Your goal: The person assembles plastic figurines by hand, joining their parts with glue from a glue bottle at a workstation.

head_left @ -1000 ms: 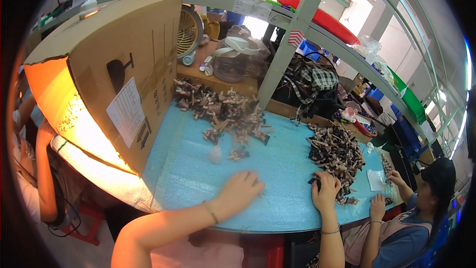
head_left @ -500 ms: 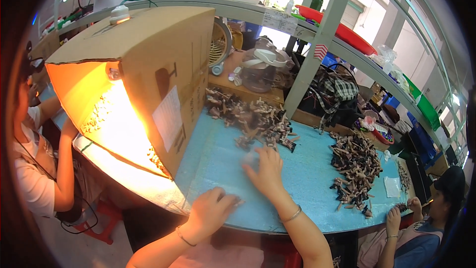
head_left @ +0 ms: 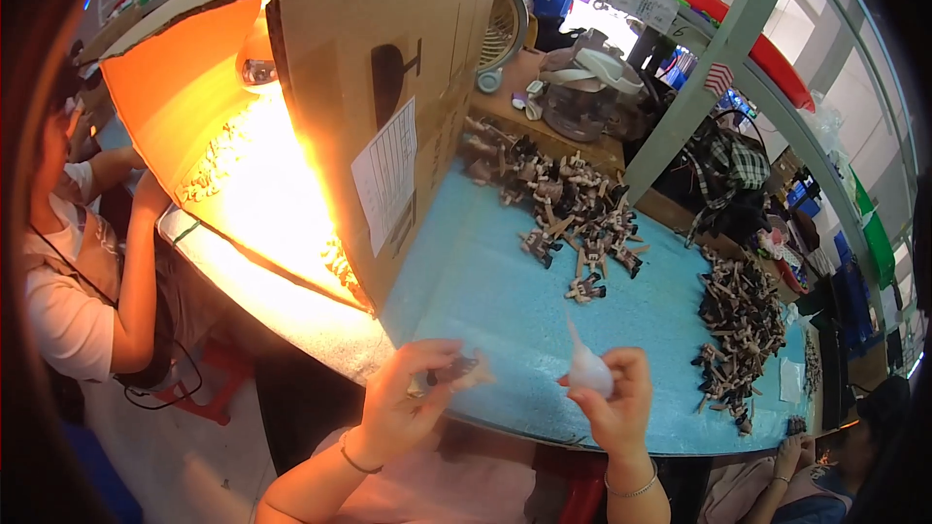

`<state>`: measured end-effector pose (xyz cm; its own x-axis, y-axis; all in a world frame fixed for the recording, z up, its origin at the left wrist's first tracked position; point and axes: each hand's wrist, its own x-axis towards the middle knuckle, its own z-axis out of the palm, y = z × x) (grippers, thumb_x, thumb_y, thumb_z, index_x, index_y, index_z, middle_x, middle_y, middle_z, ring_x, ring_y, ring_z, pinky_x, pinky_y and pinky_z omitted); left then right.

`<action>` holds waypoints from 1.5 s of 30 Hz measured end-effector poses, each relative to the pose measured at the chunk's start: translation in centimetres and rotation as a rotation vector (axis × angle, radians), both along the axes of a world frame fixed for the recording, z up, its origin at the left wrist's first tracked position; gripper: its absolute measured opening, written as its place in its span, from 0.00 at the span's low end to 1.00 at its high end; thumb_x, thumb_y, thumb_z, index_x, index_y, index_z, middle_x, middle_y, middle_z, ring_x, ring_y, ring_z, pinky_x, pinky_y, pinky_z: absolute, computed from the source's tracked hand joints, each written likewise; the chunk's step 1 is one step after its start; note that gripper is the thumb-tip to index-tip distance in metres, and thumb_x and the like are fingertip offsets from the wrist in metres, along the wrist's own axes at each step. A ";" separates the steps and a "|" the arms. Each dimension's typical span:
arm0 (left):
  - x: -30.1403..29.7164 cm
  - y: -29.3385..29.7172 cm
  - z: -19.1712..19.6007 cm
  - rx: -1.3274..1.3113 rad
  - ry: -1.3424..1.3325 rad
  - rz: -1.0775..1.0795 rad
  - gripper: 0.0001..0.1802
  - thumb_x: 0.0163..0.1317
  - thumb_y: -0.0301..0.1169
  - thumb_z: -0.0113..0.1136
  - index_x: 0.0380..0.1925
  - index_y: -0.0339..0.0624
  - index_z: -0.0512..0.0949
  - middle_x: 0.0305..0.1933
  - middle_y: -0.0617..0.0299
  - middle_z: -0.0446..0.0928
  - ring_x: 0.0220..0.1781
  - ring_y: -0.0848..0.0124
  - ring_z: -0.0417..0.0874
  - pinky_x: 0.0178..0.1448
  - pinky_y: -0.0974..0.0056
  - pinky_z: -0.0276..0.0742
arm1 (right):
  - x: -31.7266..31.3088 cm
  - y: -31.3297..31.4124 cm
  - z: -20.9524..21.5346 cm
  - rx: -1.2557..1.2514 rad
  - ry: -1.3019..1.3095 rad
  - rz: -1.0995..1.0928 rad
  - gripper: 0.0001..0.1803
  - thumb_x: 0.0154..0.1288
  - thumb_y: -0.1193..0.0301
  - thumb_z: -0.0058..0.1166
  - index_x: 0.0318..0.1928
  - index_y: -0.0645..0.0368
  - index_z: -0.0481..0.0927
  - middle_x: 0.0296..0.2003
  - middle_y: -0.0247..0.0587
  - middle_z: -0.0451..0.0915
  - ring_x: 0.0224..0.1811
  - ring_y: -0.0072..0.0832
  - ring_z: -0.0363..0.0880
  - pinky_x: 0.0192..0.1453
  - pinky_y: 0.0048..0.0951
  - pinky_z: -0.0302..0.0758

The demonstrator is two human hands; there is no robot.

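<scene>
My left hand pinches a small dark-and-tan figurine between thumb and fingers, just above the near edge of the blue tabletop. In my right hand is a white squeeze bulb with a thin pointed nozzle tilted upward; the fingers wrap around its body. The bulb and the figurine are apart. Beyond my hands lies a heap of similar figurines, with one figurine at its near end.
An open cardboard box lit by a glowing bulb stands at left, with small pieces inside. Another figurine heap lies at right. A metal post rises behind the table. People sit on both sides.
My right hand has come back from the figurine heap and now holds the squeeze bulb. A figurine now shows plainly in my raised left hand. The view has shifted.
</scene>
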<state>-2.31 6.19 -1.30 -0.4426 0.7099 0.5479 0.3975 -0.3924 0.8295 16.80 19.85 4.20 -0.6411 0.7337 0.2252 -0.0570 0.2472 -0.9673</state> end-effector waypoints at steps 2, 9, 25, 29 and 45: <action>0.0 0.0 -0.2 0.087 0.156 0.076 0.15 0.58 0.18 0.57 0.43 0.35 0.65 0.50 0.43 0.72 0.41 0.65 0.81 0.46 0.64 0.78 | 0.8 -0.3 0.0 -0.004 0.135 -0.041 0.21 0.53 0.73 0.66 0.42 0.62 0.67 0.35 0.44 0.79 0.38 0.27 0.79 0.43 0.25 0.74; 0.0 1.8 -2.2 0.184 0.325 0.276 0.18 0.43 0.20 0.68 0.35 0.42 0.71 0.44 0.50 0.75 0.35 0.62 0.79 0.38 0.62 0.76 | 1.3 -1.7 1.1 0.339 0.205 -0.293 0.31 0.50 0.44 0.63 0.34 0.59 0.67 0.25 0.34 0.67 0.24 0.23 0.64 0.28 0.23 0.61; 0.0 2.2 -2.2 0.167 0.485 0.349 0.22 0.37 0.25 0.72 0.33 0.45 0.72 0.43 0.54 0.75 0.36 0.60 0.77 0.38 0.62 0.74 | 1.4 -2.2 -0.5 0.778 0.111 -0.242 0.27 0.57 0.47 0.58 0.37 0.59 0.69 0.22 0.33 0.67 0.21 0.25 0.64 0.26 0.28 0.61; 0.0 2.0 -2.1 0.145 0.491 0.353 0.22 0.36 0.26 0.73 0.33 0.46 0.72 0.43 0.54 0.75 0.37 0.60 0.77 0.38 0.61 0.74 | 1.6 -2.1 -0.5 0.773 0.105 -0.201 0.27 0.57 0.47 0.59 0.37 0.59 0.69 0.22 0.33 0.68 0.21 0.25 0.64 0.26 0.28 0.61; -0.1 2.0 -2.2 0.164 0.473 0.335 0.21 0.35 0.21 0.68 0.33 0.46 0.73 0.44 0.53 0.74 0.37 0.59 0.76 0.39 0.61 0.74 | 1.7 -2.0 -1.7 0.787 0.114 -0.213 0.27 0.57 0.47 0.59 0.37 0.60 0.69 0.22 0.34 0.67 0.21 0.25 0.64 0.26 0.27 0.61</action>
